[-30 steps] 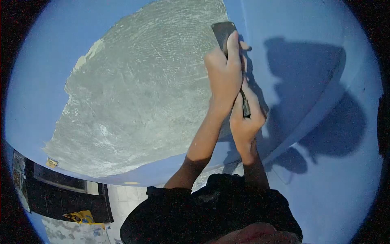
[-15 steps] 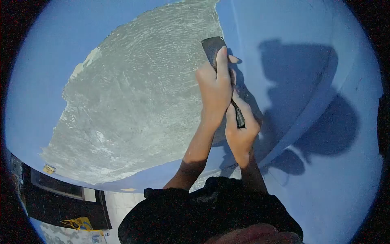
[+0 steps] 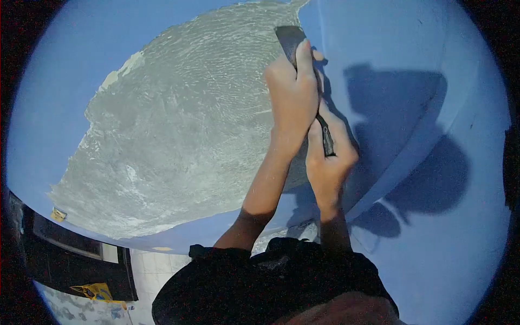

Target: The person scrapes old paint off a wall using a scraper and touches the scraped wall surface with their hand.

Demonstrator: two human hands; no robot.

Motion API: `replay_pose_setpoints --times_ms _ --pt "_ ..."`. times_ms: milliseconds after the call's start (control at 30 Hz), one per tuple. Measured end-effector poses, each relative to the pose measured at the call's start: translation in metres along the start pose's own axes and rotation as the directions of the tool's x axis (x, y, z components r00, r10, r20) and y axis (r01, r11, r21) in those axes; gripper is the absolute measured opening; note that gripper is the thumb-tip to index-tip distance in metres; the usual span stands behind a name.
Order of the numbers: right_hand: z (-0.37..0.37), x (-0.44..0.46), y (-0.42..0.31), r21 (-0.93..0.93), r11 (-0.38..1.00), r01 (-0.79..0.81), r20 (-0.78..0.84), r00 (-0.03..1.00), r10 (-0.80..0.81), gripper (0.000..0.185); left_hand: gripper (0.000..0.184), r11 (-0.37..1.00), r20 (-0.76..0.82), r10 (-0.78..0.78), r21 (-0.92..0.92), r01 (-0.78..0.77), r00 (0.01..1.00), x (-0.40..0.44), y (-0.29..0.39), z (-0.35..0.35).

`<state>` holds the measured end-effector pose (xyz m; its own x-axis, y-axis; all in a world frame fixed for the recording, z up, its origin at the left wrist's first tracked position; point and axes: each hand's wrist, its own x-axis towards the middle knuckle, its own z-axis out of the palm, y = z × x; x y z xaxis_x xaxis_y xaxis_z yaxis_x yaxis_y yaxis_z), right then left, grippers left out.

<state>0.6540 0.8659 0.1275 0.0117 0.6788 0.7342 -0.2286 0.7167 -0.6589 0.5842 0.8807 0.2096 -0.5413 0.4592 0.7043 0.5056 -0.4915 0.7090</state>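
Note:
A scraper with a broad dark blade point(image 3: 288, 39) is held in both my hands, its blade angled up against the wall. My left hand point(image 3: 292, 95) is closed around it just below the blade, with the thumb laid along the blade. Lower down, my right hand point(image 3: 333, 154) grips the dark handle point(image 3: 327, 138), whose end shows between thumb and fingers. The blade lies over the upper right part of a bare grey patch point(image 3: 179, 119), close to where blue paint point(image 3: 374, 32) borders it. My left fingers are partly hidden.
Blue paint surrounds the ragged patch, and a wall corner runs down the right, under my shadow point(image 3: 401, 97). At lower left are a dark door or furniture piece point(image 3: 70, 254), a yellow bag-like item point(image 3: 95, 291) and pale floor tiles point(image 3: 154, 265).
Both hands and the scraper have moved up and slightly right in the view, along the right side of the grey patch. The view has also shifted a little. Both grips are unchanged.

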Motion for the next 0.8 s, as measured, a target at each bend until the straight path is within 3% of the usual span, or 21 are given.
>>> replay_pose_setpoints --times_ms 33,167,267,300,400,433,500,600,667,700,800 --pt "-0.002 -0.002 0.000 0.002 1.000 -0.028 0.018 0.999 0.028 0.025 0.037 0.997 -0.009 0.063 0.048 -0.063 0.998 -0.001 -0.010 -0.001" --pt "-0.009 -0.018 0.020 -0.141 0.988 0.060 0.053 0.997 -0.053 0.027 0.037 0.997 0.000 -0.039 0.059 0.039 0.999 -0.016 -0.022 -0.002" --pt "-0.002 -0.005 0.017 -0.072 0.997 -0.008 0.022 1.000 0.009 0.026 0.035 0.996 0.005 0.050 0.073 -0.050 0.999 0.000 -0.014 0.001" --pt "0.000 -0.004 0.011 0.055 0.994 -0.094 -0.004 0.995 0.095 0.026 0.035 0.997 0.011 0.027 0.071 -0.027 1.000 -0.004 -0.014 0.001" --pt "-0.008 -0.014 0.012 -0.090 0.994 -0.064 0.033 0.997 0.068 0.026 0.036 0.999 0.010 -0.019 0.051 0.019 1.000 -0.009 -0.014 0.000" --pt "-0.012 -0.017 0.019 -0.172 0.985 0.036 0.094 0.995 -0.020 0.026 0.037 0.998 0.002 -0.055 0.042 0.055 0.998 -0.017 -0.022 -0.003" --pt "-0.007 -0.012 0.018 -0.119 0.993 0.025 0.062 0.998 -0.018 0.027 0.040 0.993 -0.008 -0.121 -0.005 0.121 0.993 -0.018 -0.022 -0.002" --pt "-0.003 -0.005 0.005 -0.056 0.998 -0.016 0.057 0.998 0.019 0.027 0.038 0.999 -0.008 -0.032 -0.011 0.032 0.999 0.000 -0.007 -0.003" --pt "-0.004 0.000 0.000 -0.040 0.999 -0.024 0.063 0.998 0.027 0.027 0.038 0.998 -0.003 -0.065 -0.011 0.065 0.998 -0.004 -0.006 -0.003" --pt "-0.007 -0.005 0.009 -0.129 0.991 0.038 0.067 0.997 -0.030 0.026 0.038 0.997 0.001 -0.072 0.002 0.072 0.997 -0.011 -0.013 -0.003" --pt "-0.008 -0.013 0.018 -0.144 0.989 0.016 0.052 0.999 -0.008 0.027 0.039 0.996 -0.007 -0.086 -0.017 0.086 0.996 -0.012 -0.014 0.002"
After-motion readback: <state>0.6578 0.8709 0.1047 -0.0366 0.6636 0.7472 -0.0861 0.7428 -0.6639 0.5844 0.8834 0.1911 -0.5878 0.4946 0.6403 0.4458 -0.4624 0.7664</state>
